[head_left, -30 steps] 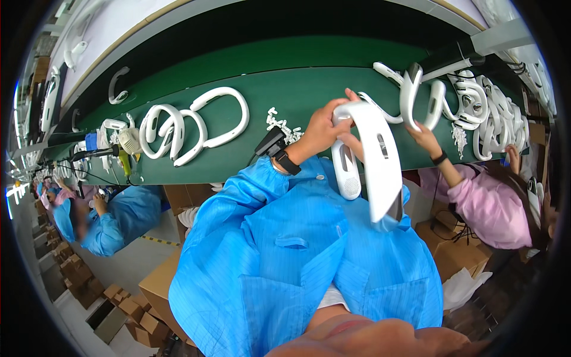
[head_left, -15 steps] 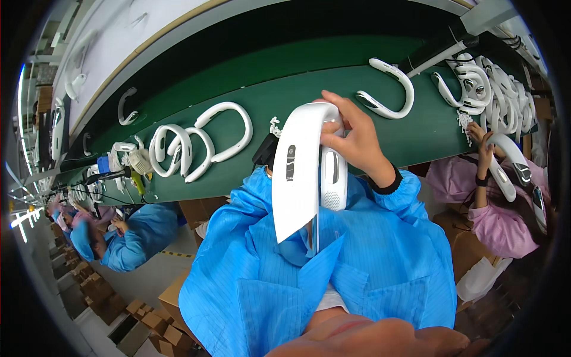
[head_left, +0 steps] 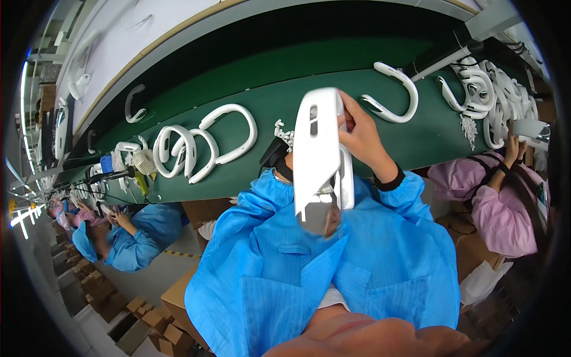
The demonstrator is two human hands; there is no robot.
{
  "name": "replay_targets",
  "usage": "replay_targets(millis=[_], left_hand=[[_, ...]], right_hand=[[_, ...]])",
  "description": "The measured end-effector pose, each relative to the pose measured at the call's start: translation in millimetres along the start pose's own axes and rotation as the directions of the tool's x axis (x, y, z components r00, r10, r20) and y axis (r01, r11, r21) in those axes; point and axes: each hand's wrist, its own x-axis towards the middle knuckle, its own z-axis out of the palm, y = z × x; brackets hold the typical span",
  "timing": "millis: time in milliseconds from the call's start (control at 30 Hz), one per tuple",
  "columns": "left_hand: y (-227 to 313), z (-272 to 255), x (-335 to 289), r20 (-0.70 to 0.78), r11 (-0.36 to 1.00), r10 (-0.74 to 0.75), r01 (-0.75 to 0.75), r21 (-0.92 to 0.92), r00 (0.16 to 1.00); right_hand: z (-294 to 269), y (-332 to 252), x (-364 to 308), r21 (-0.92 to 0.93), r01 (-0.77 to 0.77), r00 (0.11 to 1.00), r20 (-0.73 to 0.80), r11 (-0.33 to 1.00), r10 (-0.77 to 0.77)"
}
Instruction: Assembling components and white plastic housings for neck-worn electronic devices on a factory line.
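Observation:
A white curved neck fan (head_left: pixel 315 143) is held up in front of my chest, its long outer face toward me and a dark oval panel near the top. At its lower end is a shiny, mirror-like part (head_left: pixel 319 219). My right hand (head_left: pixel 364 135) grips the fan's far right side, thumb and fingers bent around it. Only a sliver of my left hand (head_left: pixel 289 160) shows beside the fan, next to a black wrist strap (head_left: pixel 274 156); the fan hides its fingers. Small white pieces (head_left: pixel 284 134) lie on the green bench just beyond it.
Several white neck fans (head_left: pixel 229 107) lie on the green bench (head_left: pixel 279 89) to the left, another (head_left: pixel 410 95) to the right. At far right is a fan pile (head_left: pixel 505 101), near a pink-sleeved co-worker (head_left: pixel 502 205) holding one. Another co-worker (head_left: pixel 148 232) sits left. Cardboard boxes (head_left: pixel 178 336) stand behind.
The neck fan has shifted slightly right and tilted, bringing its shiny lower end into view. My right hand moved with it. The pink-sleeved co-worker's fan has moved up and turned.

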Motion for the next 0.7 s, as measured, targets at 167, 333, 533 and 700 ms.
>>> replay_targets(millis=[167, 333, 533, 700], left_hand=[[-39, -48, 9, -0.034, 0.999, 0.039, -0.039, 0.004, 0.999], [-14, -31, 0, 0.013, 0.963, -0.123, 0.122, -0.242, 0.992], [-34, -43, -6, -0.001, 0.995, -0.096, 0.096, -0.019, 0.995], [-28, -41, -13, -0.038, 0.995, -0.046, 0.049, 0.092, 0.998]], right_hand=[[5, 22, -3, -0.441, 0.358, 0.85, -0.212, 0.823, -0.483], [9, 39, -17, -0.388, 0.418, 0.861, -0.12, 0.821, -0.495], [23, 31, -6, -0.058, -0.11, 0.983, -0.154, 0.992, 0.1], [26, 31, -6, 0.023, -0.171, 0.981, -0.09, 0.985, 0.172]])
